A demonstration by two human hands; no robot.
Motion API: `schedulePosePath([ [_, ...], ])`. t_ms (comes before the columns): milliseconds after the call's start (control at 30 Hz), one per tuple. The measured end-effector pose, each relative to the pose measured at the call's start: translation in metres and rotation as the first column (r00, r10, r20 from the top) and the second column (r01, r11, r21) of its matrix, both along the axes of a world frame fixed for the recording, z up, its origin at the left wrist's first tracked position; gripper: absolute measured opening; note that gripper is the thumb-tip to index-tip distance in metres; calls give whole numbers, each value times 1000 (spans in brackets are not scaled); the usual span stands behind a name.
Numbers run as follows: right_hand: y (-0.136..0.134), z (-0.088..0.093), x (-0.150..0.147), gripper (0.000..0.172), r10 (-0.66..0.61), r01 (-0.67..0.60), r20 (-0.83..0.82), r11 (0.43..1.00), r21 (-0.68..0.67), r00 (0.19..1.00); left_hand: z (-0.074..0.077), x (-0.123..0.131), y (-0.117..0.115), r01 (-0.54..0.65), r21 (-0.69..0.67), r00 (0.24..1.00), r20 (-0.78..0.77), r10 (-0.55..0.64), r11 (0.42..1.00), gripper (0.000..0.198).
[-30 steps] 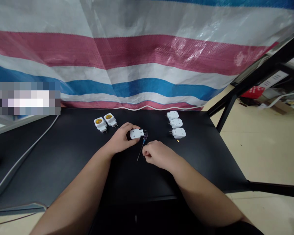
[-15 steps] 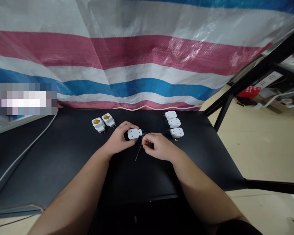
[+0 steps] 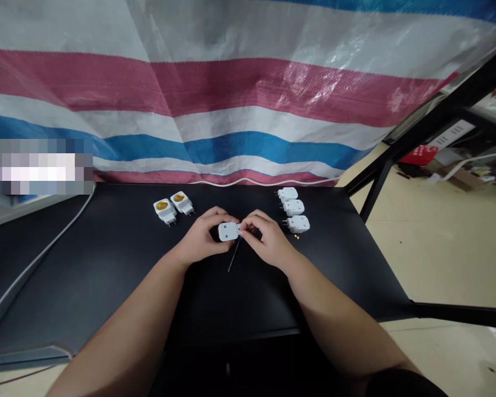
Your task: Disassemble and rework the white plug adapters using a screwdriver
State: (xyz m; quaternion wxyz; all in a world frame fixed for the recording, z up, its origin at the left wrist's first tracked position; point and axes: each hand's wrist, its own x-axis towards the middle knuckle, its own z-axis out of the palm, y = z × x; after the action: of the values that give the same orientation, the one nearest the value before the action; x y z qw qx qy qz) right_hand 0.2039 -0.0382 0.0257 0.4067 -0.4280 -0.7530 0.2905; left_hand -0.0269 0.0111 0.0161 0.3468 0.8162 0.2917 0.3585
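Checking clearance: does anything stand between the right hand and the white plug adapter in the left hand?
Nothing visible does: the right hand meets the end of the white plug adapter held by the left hand; the screwdriver's shaft runs off below them.

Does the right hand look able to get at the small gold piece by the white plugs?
Probably yes. The right hand is just left of the gold piece, and nothing lies between them. Its fingers are at the adapter, though, so it would likely have to leave that first.
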Motion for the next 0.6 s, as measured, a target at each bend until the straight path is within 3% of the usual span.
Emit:
schedulePosePath([
  [400, 4, -7, -2, 1, -101, 89, -58, 979, -182, 993, -2, 1, -2, 23, 20, 999, -27, -22, 1000, 45],
  [600, 4, -8, -3, 4, -89, 68, -82, 970, -235, 993, -2, 1, -1, 5, 20, 1000, -19, -5, 1000, 43],
])
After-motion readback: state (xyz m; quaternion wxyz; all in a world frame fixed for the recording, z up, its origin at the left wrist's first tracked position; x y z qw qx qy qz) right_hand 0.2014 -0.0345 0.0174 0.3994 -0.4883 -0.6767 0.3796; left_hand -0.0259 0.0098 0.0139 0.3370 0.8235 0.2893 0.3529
